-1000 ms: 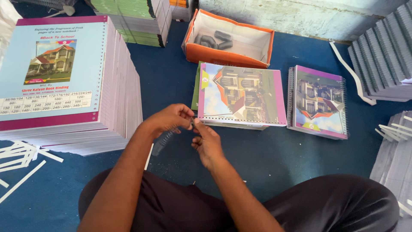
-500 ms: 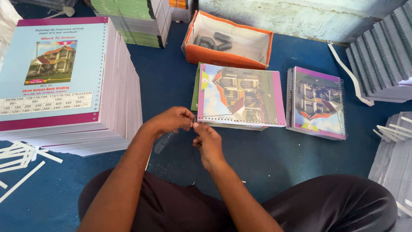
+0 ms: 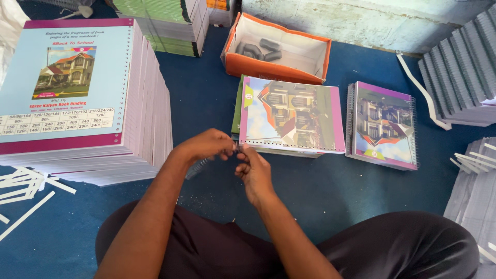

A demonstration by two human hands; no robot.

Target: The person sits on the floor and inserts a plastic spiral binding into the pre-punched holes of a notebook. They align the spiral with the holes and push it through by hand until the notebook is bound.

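Note:
My left hand (image 3: 206, 146) and my right hand (image 3: 252, 169) meet just in front of an unbound notebook (image 3: 292, 114) with a punched lower edge and a colourful house cover. Both hands pinch a thin grey spiral wire (image 3: 198, 168) whose free end trails down and left below my left wrist. The wire's near end sits at the notebook's lower left corner. A bound notebook (image 3: 385, 124) of the same kind, with a spiral along its left edge, lies to the right.
A tall stack of punched notebooks (image 3: 77, 98) rises at the left, white paper strips (image 3: 23, 183) beside it. An orange box (image 3: 276, 49) with dark coils stands behind. Grey page stacks (image 3: 460, 67) line the right. I sit on a blue floor (image 3: 206, 98).
My hands have stayed together at the notebook's corner, the fingers shifting slightly on the wire. The view has drifted a little.

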